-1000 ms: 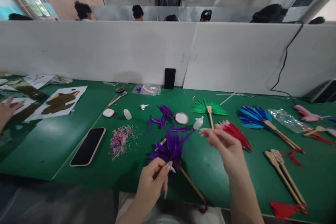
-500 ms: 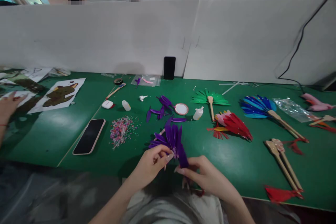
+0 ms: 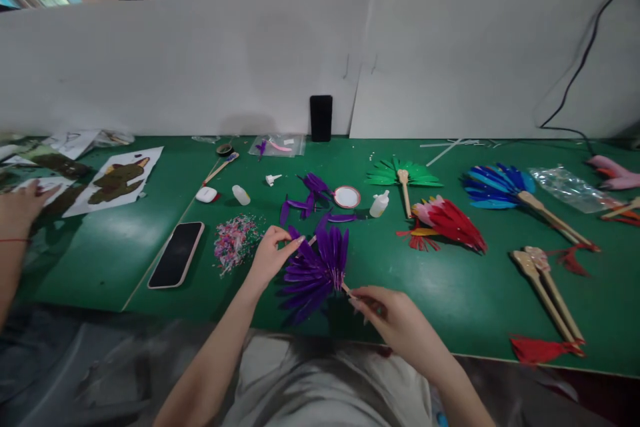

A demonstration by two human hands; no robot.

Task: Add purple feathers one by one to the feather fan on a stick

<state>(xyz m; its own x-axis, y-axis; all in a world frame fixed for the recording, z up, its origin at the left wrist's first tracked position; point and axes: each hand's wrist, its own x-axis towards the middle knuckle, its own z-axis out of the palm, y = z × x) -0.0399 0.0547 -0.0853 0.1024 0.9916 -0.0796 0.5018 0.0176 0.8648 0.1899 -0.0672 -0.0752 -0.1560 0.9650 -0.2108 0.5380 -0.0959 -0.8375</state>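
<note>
Close to the middle of the worktop's (image 3: 430, 310) front edge: purple feather fan (image 3: 320, 267), feathers spread toward the left, handle (image 3: 346, 289) angled toward the front edge. My right hand (image 3: 393, 312) has the handle pinched between thumb and fingers, just below where the quills gather. My left hand (image 3: 271, 252) is at the fan's far left side, thumb and forefinger extended against the feathers; cannot tell whether they grip one or only touch. Just beyond the fan, toward the back edge, loose purple feathers (image 3: 314, 190) lie scattered, with a round red-rimmed white disc (image 3: 347, 197) just beside them. Right of the disc, a white nozzle bottle (image 3: 379, 204), upright; farther left, a second small bottle (image 3: 241, 195), tilted, and a white nozzle cap (image 3: 273, 179) between it and the feathers. Left of my left hand, a heap of pink and white bits (image 3: 235, 240), then a phone (image 3: 177, 255), screen dark, near the front edge. Toward the right edge: green feather fan (image 3: 404, 180), red feather bundle (image 3: 447, 223), blue feather fan (image 3: 500, 187). Near the front right corner, two bare wooden handles (image 3: 546, 295) side by side, red tassel (image 3: 540, 349) at the near end. At the left edge, a co-worker's hand (image 3: 26, 205) over papers, beside a sheet with a brown figure (image 3: 117, 180).
</note>
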